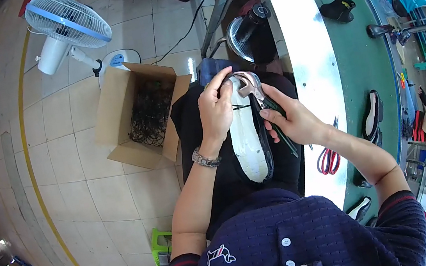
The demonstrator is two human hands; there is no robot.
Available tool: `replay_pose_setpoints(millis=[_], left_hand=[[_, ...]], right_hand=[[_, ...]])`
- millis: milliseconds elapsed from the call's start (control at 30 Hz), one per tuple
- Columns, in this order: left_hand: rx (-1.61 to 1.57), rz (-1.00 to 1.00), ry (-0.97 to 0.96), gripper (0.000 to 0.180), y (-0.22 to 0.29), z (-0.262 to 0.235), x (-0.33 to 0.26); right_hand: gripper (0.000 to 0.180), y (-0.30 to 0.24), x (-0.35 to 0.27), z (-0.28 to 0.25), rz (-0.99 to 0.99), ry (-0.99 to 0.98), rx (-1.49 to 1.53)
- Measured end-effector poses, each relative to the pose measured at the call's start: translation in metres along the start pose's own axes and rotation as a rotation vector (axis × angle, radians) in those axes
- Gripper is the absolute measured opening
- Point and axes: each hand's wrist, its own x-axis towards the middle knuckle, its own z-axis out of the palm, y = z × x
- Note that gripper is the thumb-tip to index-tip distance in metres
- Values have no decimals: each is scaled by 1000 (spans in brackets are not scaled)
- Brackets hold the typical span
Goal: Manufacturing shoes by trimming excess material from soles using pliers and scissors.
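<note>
Pincers [249, 85] at the toe of a sole-up shoe [248, 146], held over the lap.
The step in hand looks like working the upper's edge at 12 o'clock on the shoe: the left hand's [216, 111] fingers curl narrowly round the toe, the right hand's [290, 120] wrap the handles; I cannot tell whether the jaws bite. The next move seems to call for a steady left hold and a controlled squeeze. Scissors [329, 161] lie at 4 o'clock on the bench's metal border [304, 31]; a carton [116, 107] sits at 10, a fan [68, 23] beyond on tiles.
</note>
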Motion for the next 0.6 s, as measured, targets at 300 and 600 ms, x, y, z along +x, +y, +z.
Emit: replay_pose_setpoints(millis=[300, 600], left_hand=[[-391, -133, -35, 36, 18, -5, -9], [-281, -131, -48, 31, 2, -3, 0]], right_hand=[[54, -26, -9, -20, 90, -111, -232], [58, -40, -12, -40, 33, -176, -315]])
